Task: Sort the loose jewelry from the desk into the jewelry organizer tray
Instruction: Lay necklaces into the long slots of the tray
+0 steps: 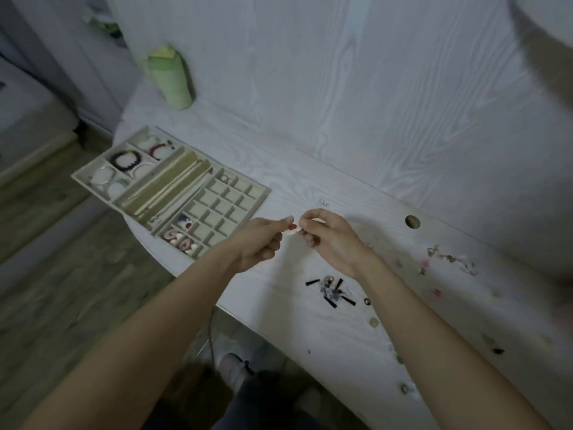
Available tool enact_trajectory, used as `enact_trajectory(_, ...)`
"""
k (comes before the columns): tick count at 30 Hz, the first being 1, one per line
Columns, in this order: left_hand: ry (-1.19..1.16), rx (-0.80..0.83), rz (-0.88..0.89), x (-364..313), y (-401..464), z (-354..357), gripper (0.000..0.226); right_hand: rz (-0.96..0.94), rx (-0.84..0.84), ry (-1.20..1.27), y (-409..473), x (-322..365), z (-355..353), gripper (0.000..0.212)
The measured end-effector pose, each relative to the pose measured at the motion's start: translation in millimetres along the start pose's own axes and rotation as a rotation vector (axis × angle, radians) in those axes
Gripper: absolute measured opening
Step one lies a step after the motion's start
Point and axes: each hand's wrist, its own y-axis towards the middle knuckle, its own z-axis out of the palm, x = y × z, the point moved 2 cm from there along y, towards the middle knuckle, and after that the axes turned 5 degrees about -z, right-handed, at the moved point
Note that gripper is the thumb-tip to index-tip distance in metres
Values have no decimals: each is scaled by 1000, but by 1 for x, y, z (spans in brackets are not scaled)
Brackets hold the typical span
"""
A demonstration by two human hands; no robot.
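A beige jewelry organizer tray (263, 197) lies at the desk's left end, with bracelets (126, 161) in its far cells and pink and white pieces (181, 242) in its near small cells. My left hand (260, 243) and my right hand (328, 238) meet above the desk just right of the tray, and both pinch one small white piece with a red spot (292, 228). Loose black tassel earrings (333, 291) lie on the desk under my right wrist. More small loose pieces (449, 259) are scattered to the right.
A green bottle (172, 79) stands at the back left of the white desk (341, 169). A round cable hole (412, 221) opens in the desktop to the right of my hands. Wooden floor and a shoe (232, 367) show below the desk edge.
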Motion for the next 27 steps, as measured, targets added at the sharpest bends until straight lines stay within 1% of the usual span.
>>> enact_trajectory(2, 8, -26, 20, 1, -4, -21, 24, 5, 1, -12, 8, -2, 15, 6)
enact_trajectory(4, 38, -71, 61, 0, -7, -39, 32, 19, -11, -51, 14, -5, 27, 3)
enact_trajectory(6, 53, -117, 102, -1, -9, -55, 37, 52, -25, -57, 19, -9, 39, 11)
enact_trajectory(9, 103, -159, 160, -3, -12, -76, 44, 119, -45, -2, 29, -12, 58, 24)
enact_trajectory(11, 110, -162, 194, -5, -15, -89, 38, 185, -79, 72, 36, -15, 69, 26)
enact_trajectory(13, 78, -161, 212, -6, -19, -103, 34, 219, -79, 99, 43, -19, 80, 22)
enact_trajectory(14, 64, -156, 216, -6, -20, -108, 35, 227, -60, 103, 46, -20, 84, 20)
enact_trajectory(16, 38, -137, 225, -4, -24, -119, 38, 237, -23, 131, 51, -23, 97, 23)
enact_trajectory(19, 25, -123, 220, -2, -28, -135, 51, 262, 0, 229, 57, -28, 117, 27)
enact_trajectory(21, 15, -131, 202, 0, -30, -147, 53, 294, 12, 269, 61, -32, 129, 28)
enact_trajectory(23, -6, -118, 199, 3, -32, -157, 51, 310, 41, 246, 63, -34, 139, 25)
enact_trajectory(25, -19, -85, 209, 6, -35, -165, 43, 338, 76, 190, 66, -36, 149, 19)
enact_trajectory(27, -21, -64, 218, 8, -38, -173, 35, 378, 119, 90, 70, -38, 156, 27)
